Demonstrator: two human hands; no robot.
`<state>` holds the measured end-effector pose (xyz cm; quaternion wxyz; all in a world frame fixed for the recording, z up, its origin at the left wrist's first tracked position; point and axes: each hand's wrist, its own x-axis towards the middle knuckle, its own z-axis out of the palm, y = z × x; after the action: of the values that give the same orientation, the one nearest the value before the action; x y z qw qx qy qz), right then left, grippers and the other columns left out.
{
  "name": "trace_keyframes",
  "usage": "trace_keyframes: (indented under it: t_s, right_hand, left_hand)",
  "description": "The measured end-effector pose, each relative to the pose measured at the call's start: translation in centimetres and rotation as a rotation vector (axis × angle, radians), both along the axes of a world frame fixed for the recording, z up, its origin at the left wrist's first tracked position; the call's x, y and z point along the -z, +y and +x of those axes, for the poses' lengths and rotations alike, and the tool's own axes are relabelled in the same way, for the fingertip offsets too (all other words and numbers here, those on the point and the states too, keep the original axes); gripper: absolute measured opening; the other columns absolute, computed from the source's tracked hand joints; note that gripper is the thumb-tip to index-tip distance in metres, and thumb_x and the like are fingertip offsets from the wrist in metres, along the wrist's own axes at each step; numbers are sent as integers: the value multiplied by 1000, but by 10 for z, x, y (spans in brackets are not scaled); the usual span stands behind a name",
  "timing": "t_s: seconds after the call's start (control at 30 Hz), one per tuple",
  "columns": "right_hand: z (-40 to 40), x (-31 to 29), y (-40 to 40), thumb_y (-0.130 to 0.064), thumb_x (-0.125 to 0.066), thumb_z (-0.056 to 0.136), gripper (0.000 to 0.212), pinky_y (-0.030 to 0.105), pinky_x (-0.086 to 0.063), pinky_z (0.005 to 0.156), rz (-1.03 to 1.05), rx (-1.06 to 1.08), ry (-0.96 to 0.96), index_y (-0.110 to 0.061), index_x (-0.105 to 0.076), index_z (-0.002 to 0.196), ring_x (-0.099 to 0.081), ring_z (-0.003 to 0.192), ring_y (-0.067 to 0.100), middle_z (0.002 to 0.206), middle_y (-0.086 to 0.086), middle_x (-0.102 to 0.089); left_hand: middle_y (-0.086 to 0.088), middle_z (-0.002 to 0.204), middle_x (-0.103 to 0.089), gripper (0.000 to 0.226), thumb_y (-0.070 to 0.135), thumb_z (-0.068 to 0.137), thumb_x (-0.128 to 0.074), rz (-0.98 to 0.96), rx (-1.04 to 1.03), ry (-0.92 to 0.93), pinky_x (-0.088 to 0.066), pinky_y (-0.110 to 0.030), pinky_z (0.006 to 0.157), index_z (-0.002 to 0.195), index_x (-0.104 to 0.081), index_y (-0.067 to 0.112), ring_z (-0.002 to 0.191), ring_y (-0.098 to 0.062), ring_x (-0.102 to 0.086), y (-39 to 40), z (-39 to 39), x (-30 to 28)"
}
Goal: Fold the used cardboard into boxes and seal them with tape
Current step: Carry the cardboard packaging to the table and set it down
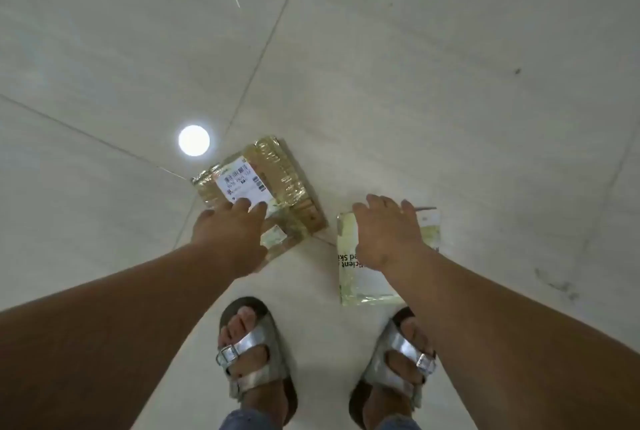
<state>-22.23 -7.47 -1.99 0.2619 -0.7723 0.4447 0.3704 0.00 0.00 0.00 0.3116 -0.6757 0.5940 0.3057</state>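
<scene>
Two flat boxes lie on the pale tiled floor in front of my feet. The brown cardboard box (277,183), wrapped in shiny clear tape, carries a white shipping label. My left hand (230,232) reaches down onto its near edge, with the fingertips resting on the label. To the right lies a white and green printed box (360,282). My right hand (384,232) covers its far half, the fingers curled over the far edge. How firmly either hand holds its box is hard to tell.
A thin grey stick-like object (426,208) pokes out past the white box's far right corner. My two feet in silver sandals (247,353) stand just behind the boxes. A ceiling light is reflected in the floor (194,140) to the left of the brown box.
</scene>
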Motion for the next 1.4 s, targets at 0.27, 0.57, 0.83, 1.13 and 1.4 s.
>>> trace_keyframes:
  t_s: [0.27,0.57,0.83,1.13,1.4]
  right_hand:
    - [-22,82,-3,-20,-63,80,78,57,-3,120,-140,-182,46,-15,-24,147,-33,138,32,145,12,-37]
    - [-30,72,-14,-15,-57,87,40,46,-27,106,-70,-69,-21,-20,-51,126,-38,124,32,128,10,-42]
    - [-20,-78,-32,-21,-46,97,35,33,-33,83,0,81,-24,-22,-48,132,-47,113,26,126,6,-47]
    - [47,-340,-140,-27,-40,101,28,33,-30,84,-173,347,-78,-22,-46,128,-49,113,24,123,2,-48]
    - [117,-525,-281,-30,-51,96,12,35,-45,78,-318,585,-461,-29,-39,93,-57,88,27,97,-4,-51]
  left_hand:
    - [-7,163,10,97,32,90,-60,-83,430,-46,-7,-56,120,155,12,26,150,-33,2,-38,-19,86]
    - [4,105,-66,20,22,91,-51,-35,622,-59,0,-50,121,106,-64,23,111,-19,-58,-89,-24,92]
    - [-5,101,-59,42,29,88,-37,53,124,183,-35,-19,67,118,-58,10,89,-23,-52,-99,8,-45]
    - [5,110,-61,28,27,91,-56,-251,-392,154,-45,-32,93,118,-54,20,104,-17,-58,-175,76,-338]
    - [12,71,-54,16,41,95,-49,-731,-499,91,-35,-29,54,87,-51,28,67,-13,-51,-306,149,-542]
